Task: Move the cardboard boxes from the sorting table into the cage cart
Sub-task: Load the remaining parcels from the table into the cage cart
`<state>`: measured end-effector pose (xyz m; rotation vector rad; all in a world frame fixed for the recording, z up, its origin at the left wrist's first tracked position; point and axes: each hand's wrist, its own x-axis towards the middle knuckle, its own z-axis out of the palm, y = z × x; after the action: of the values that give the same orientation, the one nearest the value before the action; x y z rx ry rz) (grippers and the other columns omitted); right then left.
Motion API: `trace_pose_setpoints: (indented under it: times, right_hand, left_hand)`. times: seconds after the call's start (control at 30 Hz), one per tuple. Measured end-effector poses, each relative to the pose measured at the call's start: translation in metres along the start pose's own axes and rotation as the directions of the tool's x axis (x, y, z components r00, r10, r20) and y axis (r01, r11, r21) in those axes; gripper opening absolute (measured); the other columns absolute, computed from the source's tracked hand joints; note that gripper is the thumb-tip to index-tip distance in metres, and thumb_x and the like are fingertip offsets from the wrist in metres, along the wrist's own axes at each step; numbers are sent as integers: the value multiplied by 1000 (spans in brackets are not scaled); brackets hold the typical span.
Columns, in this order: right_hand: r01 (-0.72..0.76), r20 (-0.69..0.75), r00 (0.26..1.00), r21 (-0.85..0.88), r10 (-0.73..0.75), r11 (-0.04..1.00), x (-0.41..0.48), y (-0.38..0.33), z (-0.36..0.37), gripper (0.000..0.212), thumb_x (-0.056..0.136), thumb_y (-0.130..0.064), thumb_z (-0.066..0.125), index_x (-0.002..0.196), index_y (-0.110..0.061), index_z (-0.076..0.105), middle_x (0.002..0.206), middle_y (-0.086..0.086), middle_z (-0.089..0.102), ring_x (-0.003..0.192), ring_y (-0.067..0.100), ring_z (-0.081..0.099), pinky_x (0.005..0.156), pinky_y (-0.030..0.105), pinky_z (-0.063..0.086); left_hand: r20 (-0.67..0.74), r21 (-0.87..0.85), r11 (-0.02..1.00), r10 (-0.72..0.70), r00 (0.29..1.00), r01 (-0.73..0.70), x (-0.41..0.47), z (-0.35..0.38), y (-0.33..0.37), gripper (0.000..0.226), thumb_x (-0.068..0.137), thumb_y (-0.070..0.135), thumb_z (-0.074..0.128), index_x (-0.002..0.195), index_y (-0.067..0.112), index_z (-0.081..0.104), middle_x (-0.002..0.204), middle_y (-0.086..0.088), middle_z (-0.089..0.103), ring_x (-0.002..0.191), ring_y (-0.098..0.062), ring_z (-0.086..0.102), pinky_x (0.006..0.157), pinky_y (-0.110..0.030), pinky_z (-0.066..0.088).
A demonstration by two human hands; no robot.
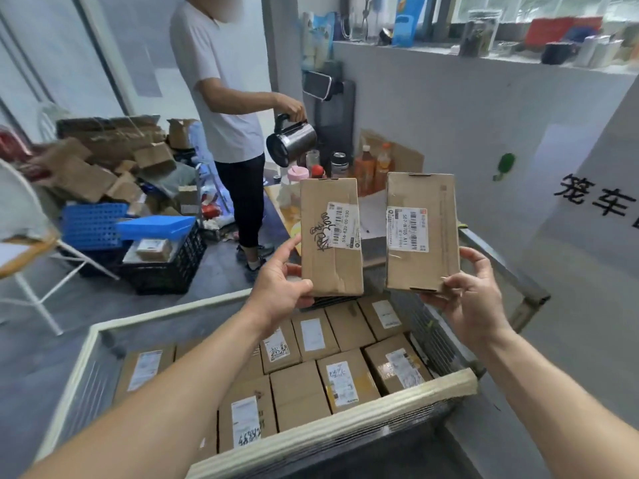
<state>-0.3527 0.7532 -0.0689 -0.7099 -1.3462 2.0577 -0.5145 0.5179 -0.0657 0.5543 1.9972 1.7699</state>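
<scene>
My left hand (281,283) grips the lower end of a flat cardboard box (326,264) with a white label and black scribble. My right hand (466,295) grips the lower right corner of a second flat cardboard box (420,267) with a barcode label. Both boxes stand upright, side by side and apart, held above the far end of the cage cart (345,430). Inside the cart, several labelled cardboard boxes (297,395) lie packed in rows.
Another person (228,108) stands beyond the cart tilting a steel kettle (292,141) over a small table with bottles (371,167). A pile of loose cartons (103,160) and black and blue crates (162,250) fill the floor at left. A white wall (484,126) runs along the right.
</scene>
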Motion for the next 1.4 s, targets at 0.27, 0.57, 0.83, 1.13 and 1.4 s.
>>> trace_pose_setpoints:
  times: [0.27, 0.57, 0.83, 1.13, 1.4]
  right_hand:
    - [-58, 71, 995, -78, 64, 995, 8, 57, 91, 52, 89, 14, 38, 123, -24, 47, 121, 16, 59, 102, 38, 64, 72, 48, 61]
    - [-86, 85, 991, -202, 105, 976, 10, 132, 227, 54, 89, 14, 43, 133, -16, 44, 118, 14, 62, 102, 34, 66, 67, 42, 63]
    - [-202, 73, 973, -200, 220, 959, 11, 222, 330, 53, 88, 15, 42, 124, -23, 49, 123, 18, 60, 107, 42, 63, 70, 46, 61]
    - [-320, 93, 929, -284, 358, 904, 16, 316, 374, 54, 90, 14, 41, 129, -23, 48, 122, 13, 63, 105, 36, 66, 79, 52, 61]
    - [-455, 82, 860, -326, 504, 829, 35, 403, 379, 54, 90, 15, 38, 130, -21, 48, 122, 17, 64, 95, 37, 67, 78, 51, 60]
  left_hand:
    - [-129, -43, 997, -73, 989, 68, -2, -100, -42, 84, 90, -11, 61, 148, 46, 38, 116, -19, 65, 100, -30, 70, 68, -32, 61]
    - [-215, -124, 983, -159, 964, 134, 11, -253, -104, 82, 90, -11, 62, 148, 44, 40, 120, -13, 66, 104, -27, 70, 79, -44, 63]
    - [-221, -138, 965, -250, 943, 223, 18, -364, -160, 78, 91, -14, 59, 146, 38, 42, 116, -13, 66, 94, -23, 72, 73, -39, 63]
    - [-266, -167, 929, -365, 892, 330, 15, -418, -231, 72, 90, -15, 57, 135, 41, 44, 115, -13, 63, 92, -23, 69, 66, -33, 61]
    - [-343, -200, 879, -477, 809, 433, 18, -435, -304, 77, 90, -15, 58, 141, 41, 44, 112, -13, 64, 97, -28, 69, 71, -37, 61]
